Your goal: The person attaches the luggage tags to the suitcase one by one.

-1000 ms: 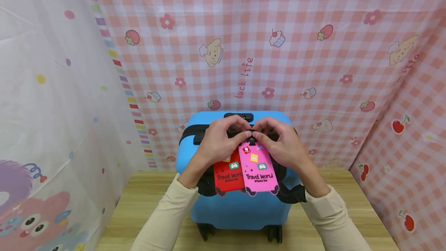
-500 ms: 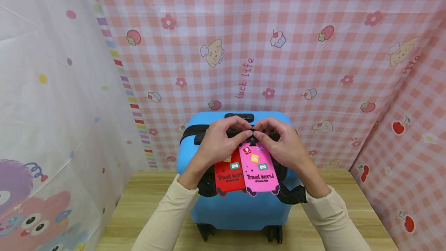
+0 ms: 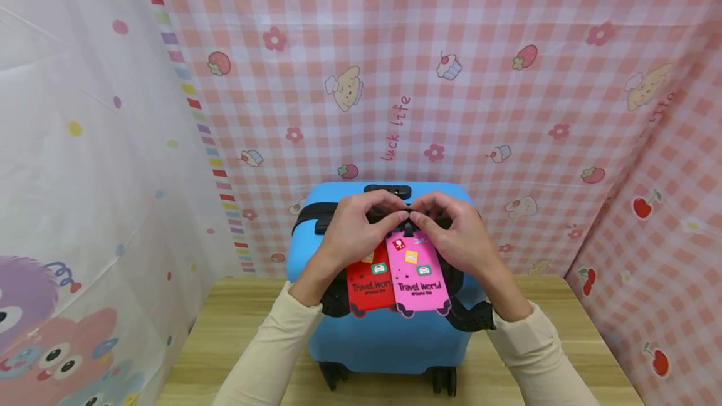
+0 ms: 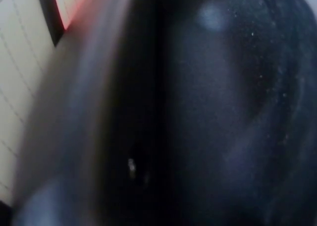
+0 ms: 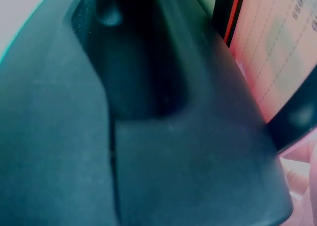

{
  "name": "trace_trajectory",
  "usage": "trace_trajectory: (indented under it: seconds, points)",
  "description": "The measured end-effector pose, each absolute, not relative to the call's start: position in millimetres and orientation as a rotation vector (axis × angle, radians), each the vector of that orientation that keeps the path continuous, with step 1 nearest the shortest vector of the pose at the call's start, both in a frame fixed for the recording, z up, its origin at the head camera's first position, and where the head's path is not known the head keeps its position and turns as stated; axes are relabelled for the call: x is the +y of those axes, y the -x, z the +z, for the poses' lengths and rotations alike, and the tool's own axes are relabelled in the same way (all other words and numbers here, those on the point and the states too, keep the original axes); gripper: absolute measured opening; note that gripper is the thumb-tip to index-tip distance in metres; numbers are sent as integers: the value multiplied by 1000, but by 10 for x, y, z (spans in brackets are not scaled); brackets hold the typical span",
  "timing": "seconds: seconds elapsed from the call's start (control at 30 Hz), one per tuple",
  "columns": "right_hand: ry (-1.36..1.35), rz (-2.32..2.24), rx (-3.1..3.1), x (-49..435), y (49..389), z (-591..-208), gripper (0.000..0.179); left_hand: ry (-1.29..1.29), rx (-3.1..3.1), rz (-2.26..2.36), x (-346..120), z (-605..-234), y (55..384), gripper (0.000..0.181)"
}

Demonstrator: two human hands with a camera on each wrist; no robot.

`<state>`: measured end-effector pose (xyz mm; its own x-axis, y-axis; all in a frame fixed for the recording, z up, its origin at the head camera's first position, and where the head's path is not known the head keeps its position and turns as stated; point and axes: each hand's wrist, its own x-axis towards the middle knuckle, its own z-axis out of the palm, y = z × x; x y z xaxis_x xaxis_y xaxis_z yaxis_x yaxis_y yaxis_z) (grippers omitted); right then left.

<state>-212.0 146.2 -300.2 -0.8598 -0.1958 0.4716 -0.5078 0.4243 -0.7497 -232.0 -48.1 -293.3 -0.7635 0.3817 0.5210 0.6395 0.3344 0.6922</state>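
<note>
A blue suitcase stands on its wheels, with a pink luggage tag and a red luggage tag hanging at its front. The pink one partly overlaps the red. Just above the pink tag, my left hand and right hand meet, thumbs and fingertips pinching a small black strap. How the strap is fastened is hidden by my fingers. The right wrist view shows a lined tag back beside a black suitcase part; the left wrist view is mostly dark and blurred.
A black band runs across the suitcase top, near a small black fitting. A black wristband end sits by my right forearm. The wooden table is bounded by a checked cloth behind and hangings at both sides.
The head view shifts very slightly. Both hands stay at the strap, and the tags hang almost as before.
</note>
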Motion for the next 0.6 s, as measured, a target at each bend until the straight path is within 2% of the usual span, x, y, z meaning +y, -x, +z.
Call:
trace_trajectory:
  seconds: [0.17,0.33,0.6]
  points:
    - [-608,1376,-2358,1449,2141,-3003,13,912,-2325,-1347,-489,-2928,2334,14]
    - [-626,1275,-2279,1440,2141,-3008,16,901,-2295,-1264,-560,-2912,2310,25]
    - [-589,1123,-2114,1571,2091,-3054,23,796,-2266,-1034,-863,-2903,2266,38]
